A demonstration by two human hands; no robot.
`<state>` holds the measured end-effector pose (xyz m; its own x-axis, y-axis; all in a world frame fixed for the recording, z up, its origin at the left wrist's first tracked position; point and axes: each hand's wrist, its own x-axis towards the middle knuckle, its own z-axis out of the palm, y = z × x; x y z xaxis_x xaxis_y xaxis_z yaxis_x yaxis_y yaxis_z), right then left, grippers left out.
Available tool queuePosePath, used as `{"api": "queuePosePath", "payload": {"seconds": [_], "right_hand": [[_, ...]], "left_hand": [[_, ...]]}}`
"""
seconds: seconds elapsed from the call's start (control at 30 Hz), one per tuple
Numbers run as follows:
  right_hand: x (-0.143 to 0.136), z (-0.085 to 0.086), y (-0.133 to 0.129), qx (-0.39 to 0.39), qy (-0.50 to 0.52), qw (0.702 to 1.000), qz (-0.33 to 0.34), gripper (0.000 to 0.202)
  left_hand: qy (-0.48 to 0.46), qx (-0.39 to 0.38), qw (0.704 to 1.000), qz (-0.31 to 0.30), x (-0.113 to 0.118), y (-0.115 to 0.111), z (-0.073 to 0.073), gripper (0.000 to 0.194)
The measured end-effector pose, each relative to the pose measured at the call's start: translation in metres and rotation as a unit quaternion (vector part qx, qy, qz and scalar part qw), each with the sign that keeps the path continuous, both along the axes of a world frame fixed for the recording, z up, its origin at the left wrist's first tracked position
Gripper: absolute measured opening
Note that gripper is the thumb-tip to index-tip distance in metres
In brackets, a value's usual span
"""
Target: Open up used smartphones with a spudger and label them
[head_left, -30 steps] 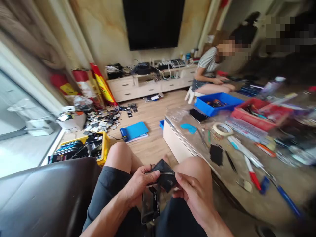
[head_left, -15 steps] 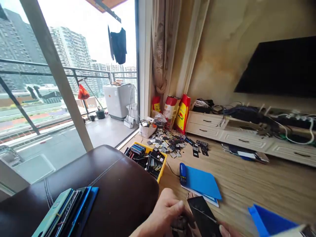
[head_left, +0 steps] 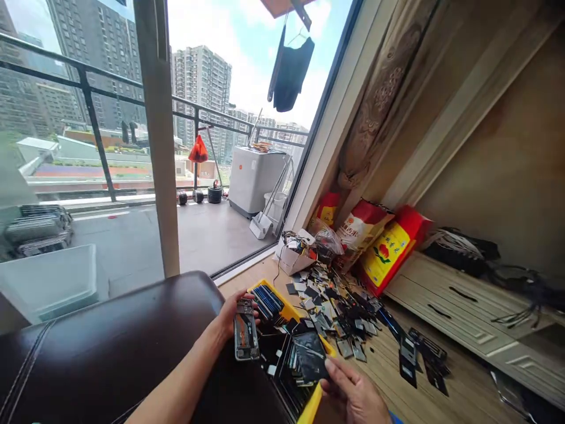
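My left hand (head_left: 228, 315) is closed around an opened phone (head_left: 246, 337), its inner parts and an orange ribbon cable facing up. The fingers of my right hand (head_left: 355, 390) pinch the lower right corner of a thin black phone panel (head_left: 310, 355), with light streaks across its face. That panel is over the right part of a yellow crate (head_left: 289, 308), which is packed with phone panels standing in rows. Whether the panel touches those under it I cannot tell. The phone is at the crate's near left side.
A brown leather seat (head_left: 145, 335) fills the lower left. Loose batteries and phone parts (head_left: 335, 312) lie heaped on the floor beyond the crate, near a white box (head_left: 293, 259) and rice bags (head_left: 388, 250). A low cabinet (head_left: 468, 318) stands at right.
The view has swung left. Both hands have moved to the yellow crate, apart from each other; the phone shows in the left and the black panel stays in the right.
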<state>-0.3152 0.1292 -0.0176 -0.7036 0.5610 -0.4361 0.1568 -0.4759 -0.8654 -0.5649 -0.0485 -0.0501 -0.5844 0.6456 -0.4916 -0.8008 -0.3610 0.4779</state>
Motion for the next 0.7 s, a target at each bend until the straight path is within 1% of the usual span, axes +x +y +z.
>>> {"api": "queuePosePath", "payload": {"seconds": [0.03,0.1,0.17,0.23,0.3,0.37,0.4,0.47,0.53,0.57,0.6,0.63,0.67,0.7], "right_hand": [[-0.019,-0.013,0.002,0.000,-0.012,1.000,0.005,0.054],[-0.053,-0.043,0.005,-0.016,-0.040,0.999,0.011,0.060],[-0.080,-0.072,0.005,-0.040,-0.049,0.998,0.016,0.064],[-0.102,-0.096,0.006,-0.065,-0.053,0.996,0.015,0.066],[-0.123,-0.114,0.007,-0.087,-0.067,0.994,0.010,0.067],[-0.144,-0.128,0.008,-0.104,-0.080,0.991,0.011,0.066],[-0.154,-0.134,0.008,-0.109,-0.086,0.990,0.014,0.065],[-0.174,-0.144,0.009,-0.110,-0.095,0.989,0.021,0.062],[-0.198,-0.146,0.012,-0.093,-0.096,0.991,0.027,0.054],[-0.214,-0.142,0.016,-0.076,-0.092,0.992,0.030,0.047],[-0.233,-0.134,0.022,-0.052,-0.085,0.994,0.034,0.039],[-0.255,-0.119,0.031,-0.021,-0.071,0.996,0.041,0.030],[-0.281,-0.100,0.042,0.011,-0.055,0.997,0.053,0.024],[-0.311,-0.074,0.056,0.052,-0.031,0.996,0.069,0.020]], "left_hand": [[0.001,0.006,1.000,0.010,-0.018,0.004,-0.005,0.021],[0.001,0.022,0.999,0.030,-0.043,0.008,-0.015,0.020],[0.000,0.044,0.998,0.047,-0.057,0.007,-0.024,0.019],[0.003,0.073,0.995,0.067,-0.065,0.003,-0.029,0.018],[0.006,0.090,0.990,0.108,-0.069,-0.001,-0.033,0.019],[0.001,0.078,0.986,0.146,-0.073,-0.004,-0.038,0.018],[0.000,0.070,0.985,0.157,-0.074,-0.005,-0.040,0.018],[-0.002,0.074,0.986,0.146,-0.074,-0.005,-0.046,0.018],[-0.011,0.078,0.988,0.132,-0.073,-0.004,-0.051,0.020],[-0.017,0.077,0.988,0.132,-0.072,-0.003,-0.054,0.022],[-0.024,0.076,0.988,0.131,-0.072,-0.003,-0.056,0.023],[-0.030,0.075,0.988,0.130,-0.072,-0.002,-0.059,0.024],[-0.035,0.077,0.988,0.129,-0.071,-0.001,-0.061,0.024],[-0.040,0.080,0.988,0.125,-0.072,0.000,-0.064,0.024]]}}
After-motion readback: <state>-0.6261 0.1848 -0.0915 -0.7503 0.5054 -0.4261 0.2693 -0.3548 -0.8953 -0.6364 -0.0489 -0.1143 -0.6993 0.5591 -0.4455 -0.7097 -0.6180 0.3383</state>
